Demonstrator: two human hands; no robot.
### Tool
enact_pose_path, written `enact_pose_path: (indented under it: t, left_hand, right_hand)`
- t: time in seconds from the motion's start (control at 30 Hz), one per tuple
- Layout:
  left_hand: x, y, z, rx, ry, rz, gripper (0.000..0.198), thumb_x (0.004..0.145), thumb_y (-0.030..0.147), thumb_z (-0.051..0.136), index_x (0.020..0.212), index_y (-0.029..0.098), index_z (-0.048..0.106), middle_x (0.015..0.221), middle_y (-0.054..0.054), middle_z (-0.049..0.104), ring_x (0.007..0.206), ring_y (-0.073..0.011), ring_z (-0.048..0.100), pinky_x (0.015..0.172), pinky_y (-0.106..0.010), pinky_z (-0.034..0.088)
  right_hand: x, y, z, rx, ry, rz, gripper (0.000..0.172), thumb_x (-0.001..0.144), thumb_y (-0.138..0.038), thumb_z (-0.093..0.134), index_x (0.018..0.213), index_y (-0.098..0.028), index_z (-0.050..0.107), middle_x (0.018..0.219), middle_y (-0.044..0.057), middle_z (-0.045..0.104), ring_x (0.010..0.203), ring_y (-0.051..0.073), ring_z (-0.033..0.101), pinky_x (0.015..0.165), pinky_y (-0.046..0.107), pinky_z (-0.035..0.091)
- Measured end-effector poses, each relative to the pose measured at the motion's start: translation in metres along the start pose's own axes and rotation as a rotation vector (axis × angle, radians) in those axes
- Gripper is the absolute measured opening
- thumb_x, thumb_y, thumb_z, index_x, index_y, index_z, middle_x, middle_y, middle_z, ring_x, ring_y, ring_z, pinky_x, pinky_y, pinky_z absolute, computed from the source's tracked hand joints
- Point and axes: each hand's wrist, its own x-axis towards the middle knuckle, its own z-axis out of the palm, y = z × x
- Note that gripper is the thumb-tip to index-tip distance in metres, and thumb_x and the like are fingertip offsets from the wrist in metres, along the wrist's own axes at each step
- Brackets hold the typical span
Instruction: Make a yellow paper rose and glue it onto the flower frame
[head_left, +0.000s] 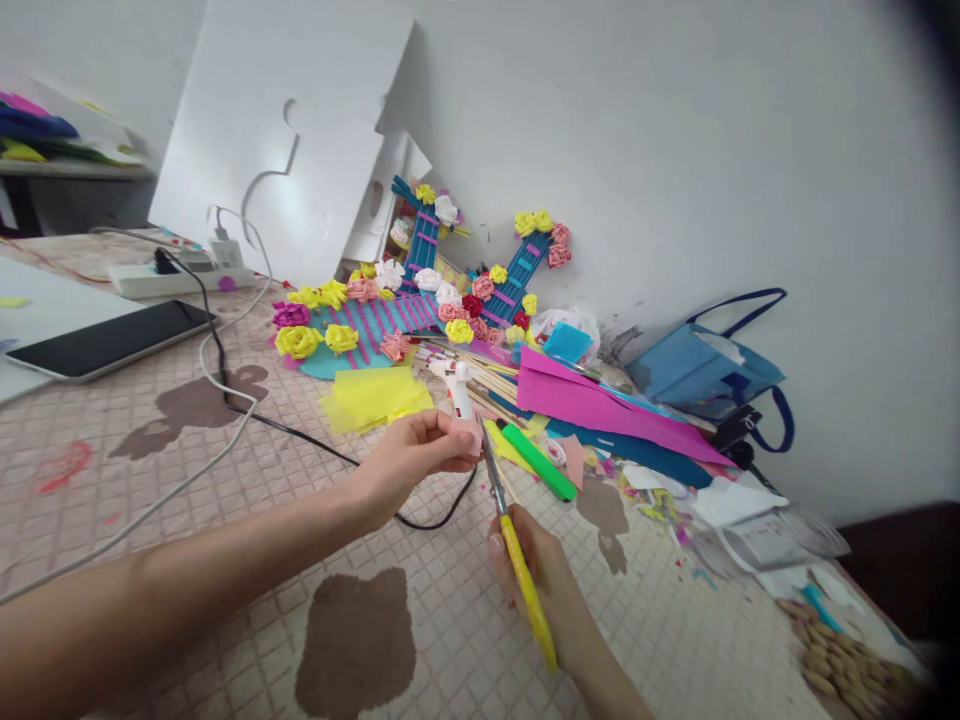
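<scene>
My left hand point(420, 450) pinches a small piece of pale pink paper point(469, 438) between thumb and fingers. My right hand point(529, 560) is wrapped round a pair of scissors point(517, 560) with yellow handles. Their metal blades point away from me, right at the edge of the pink paper; whether they touch it I cannot tell. Just behind my left hand lies a white hot glue gun point(456, 385). A bright green marker-like stick point(538, 462) rests to the right of the blades. Yellow paper sheets point(371, 398) lie beyond my left hand.
Craft pieces with paper flowers point(360, 335) stand by the wall. Magenta paper point(600, 405), a blue bag point(705, 370) and paper scraps are at the right. A phone point(112, 338), a power strip point(180, 280) and cables lie left. Nuts point(836, 655) sit at the lower right.
</scene>
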Motion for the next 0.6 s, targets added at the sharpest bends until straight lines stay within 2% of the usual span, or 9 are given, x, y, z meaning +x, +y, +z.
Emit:
enact_pose_path:
  t: [0.6]
  left_hand:
    - [0.0005, -0.0013, 0.0, -0.028, -0.013, 0.011, 0.019, 0.073, 0.028, 0.071, 0.073, 0.014, 0.059, 0.079, -0.002, 0.064, 0.077, -0.0118, 0.06, 0.081, -0.028, 0.048]
  right_hand:
    - [0.0003, 0.0046, 0.0004, -0.018, 0.026, -0.02, 0.031, 0.08, -0.043, 0.055, 0.067, -0.021, 0.036, 0.061, -0.004, 0.037, 0.055, 0.011, 0.035, 0.049, 0.023, 0.028]
